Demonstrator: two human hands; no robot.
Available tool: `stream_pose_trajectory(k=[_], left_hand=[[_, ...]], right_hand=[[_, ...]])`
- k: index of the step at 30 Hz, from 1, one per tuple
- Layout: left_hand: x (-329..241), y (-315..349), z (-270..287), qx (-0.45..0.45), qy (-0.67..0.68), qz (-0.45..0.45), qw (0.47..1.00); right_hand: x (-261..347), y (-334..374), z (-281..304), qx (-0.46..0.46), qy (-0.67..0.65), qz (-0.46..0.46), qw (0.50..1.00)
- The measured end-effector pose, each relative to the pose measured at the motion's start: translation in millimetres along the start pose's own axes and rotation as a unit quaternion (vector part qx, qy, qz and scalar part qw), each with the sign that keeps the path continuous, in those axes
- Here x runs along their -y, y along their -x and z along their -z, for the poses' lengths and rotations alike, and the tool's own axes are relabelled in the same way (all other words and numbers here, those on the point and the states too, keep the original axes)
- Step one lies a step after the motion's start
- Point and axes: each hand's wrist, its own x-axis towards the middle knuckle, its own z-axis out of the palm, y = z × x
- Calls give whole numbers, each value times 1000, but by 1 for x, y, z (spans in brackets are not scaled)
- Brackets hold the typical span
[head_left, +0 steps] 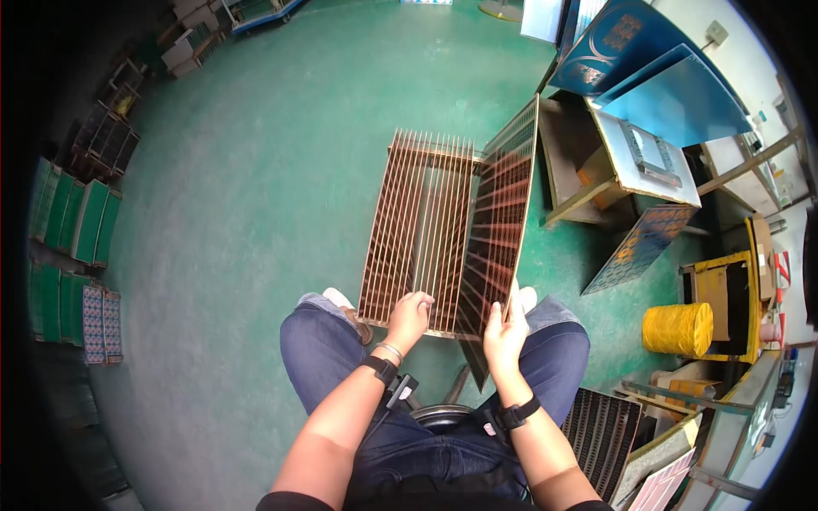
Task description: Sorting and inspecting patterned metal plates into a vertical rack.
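In front of my knees stands a rack (436,159) of several thin upright boards, packed side by side with their pale edges up. My left hand (411,315) is at the near end of these boards, its fingers curled in; what they pinch, if anything, is hidden. At the rack's right side a larger thin board (504,204), reddish brown with a pattern of dark and light strips, leans outward. My right hand (506,330) grips the near edge of this board, thumb on the inner side and fingers behind it.
A table (652,162) with a metal bracket and blue sheets stands at the far right. A patterned board (639,247) leans below it, near a yellow roll (677,330). Dark perforated panels (601,439) are by my right thigh. Green stacks (94,221) line the left wall.
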Motion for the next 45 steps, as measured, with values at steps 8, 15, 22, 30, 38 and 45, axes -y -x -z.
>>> stream_pose_trajectory(k=[8, 15, 22, 30, 38, 45], left_hand=[[-23, -29, -36, -36, -171, -95, 980], [-35, -33, -66, 14, -322, -54, 945], [-25, -30, -69, -4, -300, -41, 953], [-85, -25, -11, -8, -124, -49, 991], [-210, 47, 211, -7, 274, -28, 961], [-200, 106, 244, -36, 499, 24, 866]], right_hand=[[-6, -65, -19, 65, 56, -25, 996], [-69, -86, -58, 100, 64, -64, 991], [-99, -19, -18, 157, 53, -22, 986], [-78, 23, 25, 197, 5, -63, 978], [-76, 17, 68, 216, -215, -116, 945], [-5, 26, 103, 208, -620, -210, 727]])
